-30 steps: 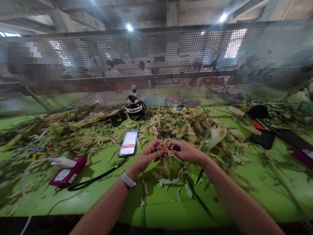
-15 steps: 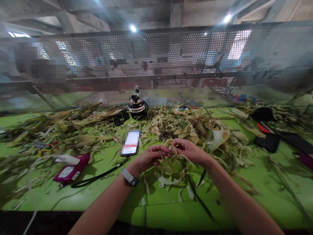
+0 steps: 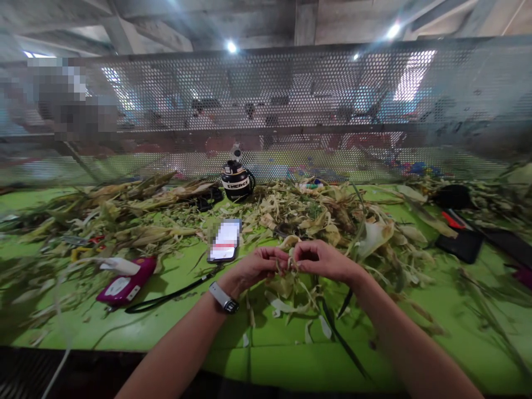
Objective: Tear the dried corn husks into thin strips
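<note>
My left hand (image 3: 258, 265), with a grey-strapped watch (image 3: 223, 297) on its wrist, meets my right hand (image 3: 326, 261) at the middle of the table. Both are closed in a pinch on a thin pale leaf strip (image 3: 292, 260), partly hidden by the fingertips. Below them, curled leaf scraps (image 3: 282, 303) and a long dark green blade (image 3: 338, 335) lie on the green tabletop (image 3: 272, 366). Just beyond my hands spreads a heap of dry, pale leaves (image 3: 307, 213).
A lit phone (image 3: 225, 241) lies left of my hands, near a magenta device (image 3: 127, 282) with a black strap. Behind stands a round black speaker-like object marked ENERGY (image 3: 238, 185). More leaves (image 3: 137, 199) cover the left. A black phone (image 3: 461, 244) lies right. A perforated metal screen (image 3: 291, 83) runs behind.
The view has shifted slightly, so things appear a little further right. My fingertips have changed position slightly around the strip, and both hands stay together.
</note>
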The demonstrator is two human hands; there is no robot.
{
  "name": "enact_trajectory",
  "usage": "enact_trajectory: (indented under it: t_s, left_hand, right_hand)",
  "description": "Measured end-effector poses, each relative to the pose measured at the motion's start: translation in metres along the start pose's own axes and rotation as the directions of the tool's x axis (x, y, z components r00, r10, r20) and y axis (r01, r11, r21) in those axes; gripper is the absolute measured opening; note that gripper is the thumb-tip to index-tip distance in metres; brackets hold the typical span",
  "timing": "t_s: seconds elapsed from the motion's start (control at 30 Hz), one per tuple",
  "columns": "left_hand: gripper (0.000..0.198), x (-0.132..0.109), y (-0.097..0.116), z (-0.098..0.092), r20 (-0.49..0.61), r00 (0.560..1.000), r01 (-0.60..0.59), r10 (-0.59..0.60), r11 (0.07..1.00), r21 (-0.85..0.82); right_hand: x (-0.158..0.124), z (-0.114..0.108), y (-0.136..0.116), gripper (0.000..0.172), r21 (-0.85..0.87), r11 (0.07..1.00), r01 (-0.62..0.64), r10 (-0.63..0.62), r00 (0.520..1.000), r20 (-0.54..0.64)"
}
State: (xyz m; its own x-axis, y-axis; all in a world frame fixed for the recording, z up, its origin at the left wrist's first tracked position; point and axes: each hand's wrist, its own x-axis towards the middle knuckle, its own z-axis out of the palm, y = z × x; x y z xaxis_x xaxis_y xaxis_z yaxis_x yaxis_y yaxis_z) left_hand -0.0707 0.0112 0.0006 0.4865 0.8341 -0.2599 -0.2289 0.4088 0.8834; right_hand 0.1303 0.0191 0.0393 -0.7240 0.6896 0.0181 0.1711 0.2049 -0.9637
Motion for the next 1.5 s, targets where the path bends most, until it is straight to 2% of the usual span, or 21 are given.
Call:
enact_trajectory:
  t_s: [0.17,0.27,0.33,0.4,0.53,0.6,0.67,0.77,0.87,0.97,1.1,1.27,1.33,1.4,1.5]
  left_hand:
    - [0.036,-0.004,0.008,-0.001,0.036,0.995,-0.103,0.098,0.978,0.184]
    - [0.03,-0.009,0.014,0.0,0.05,0.975,-0.217,0.214,0.897,0.386]
    - [0.022,-0.011,0.016,-0.001,0.082,0.942,-0.312,0.325,0.762,0.567]
    - [0.016,-0.012,0.016,-0.003,0.147,0.888,-0.397,0.436,0.564,0.724]
    - [0.018,-0.007,0.007,-0.007,0.262,0.759,-0.45,0.596,0.19,0.872]
    - [0.017,-0.006,0.001,-0.007,0.265,0.699,-0.428,0.664,0.091,0.899]
    - [0.016,-0.006,-0.005,-0.005,0.249,0.646,-0.396,0.721,0.039,0.917]
    - [0.016,-0.007,-0.01,-0.002,0.242,0.607,-0.383,0.757,0.011,0.924]
    - [0.015,-0.008,-0.012,0.001,0.235,0.576,-0.438,0.783,0.052,0.898]
    - [0.015,-0.009,-0.013,0.003,0.195,0.554,-0.474,0.81,0.113,0.873]
    - [0.019,-0.009,-0.015,0.002,0.161,0.553,-0.469,0.817,0.145,0.871]
    - [0.015,-0.007,-0.017,0.0,0.18,0.521,-0.445,0.835,0.086,0.892]
    - [0.014,-0.008,-0.017,0.0,0.201,0.52,-0.437,0.83,0.056,0.898]
    - [0.013,-0.009,-0.016,0.001,0.22,0.515,-0.434,0.829,0.031,0.9]
    - [0.014,-0.01,-0.015,0.003,0.258,0.477,-0.432,0.84,-0.031,0.901]
  right_hand:
    - [0.002,-0.001,0.004,0.016,0.035,0.999,-0.035,0.04,0.99,-0.133]
    - [0.006,0.003,0.006,0.012,0.041,0.993,-0.108,0.112,0.984,-0.142]
    - [0.009,0.006,0.008,0.011,0.027,0.991,-0.134,0.136,0.978,-0.158]
    - [0.011,0.009,0.012,0.013,0.033,0.991,-0.129,0.132,0.977,-0.169]
    - [0.015,0.01,0.02,0.02,0.089,0.988,-0.125,0.138,0.976,-0.171]
    - [0.017,0.01,0.022,0.02,0.118,0.981,-0.152,0.173,0.965,-0.197]
    - [0.018,0.01,0.022,0.019,0.133,0.978,-0.158,0.187,0.953,-0.239]
    - [0.019,0.011,0.021,0.015,0.127,0.985,-0.115,0.141,0.967,-0.212]
    - [0.02,0.014,0.024,0.014,0.152,0.985,-0.081,0.107,0.979,-0.172]
    - [0.022,0.014,0.029,0.019,0.215,0.974,-0.071,0.115,0.973,-0.202]
    - [0.024,0.01,0.032,0.017,0.221,0.974,-0.052,0.116,0.951,-0.286]
    - [0.021,0.007,0.023,0.01,0.223,0.966,-0.128,0.197,0.926,-0.322]
    - [0.019,0.008,0.02,0.015,0.225,0.965,-0.133,0.196,0.939,-0.284]
    - [0.019,0.01,0.018,0.018,0.23,0.964,-0.131,0.178,0.964,-0.199]
    - [0.019,0.013,0.021,0.019,0.233,0.967,-0.106,0.145,0.977,-0.157]
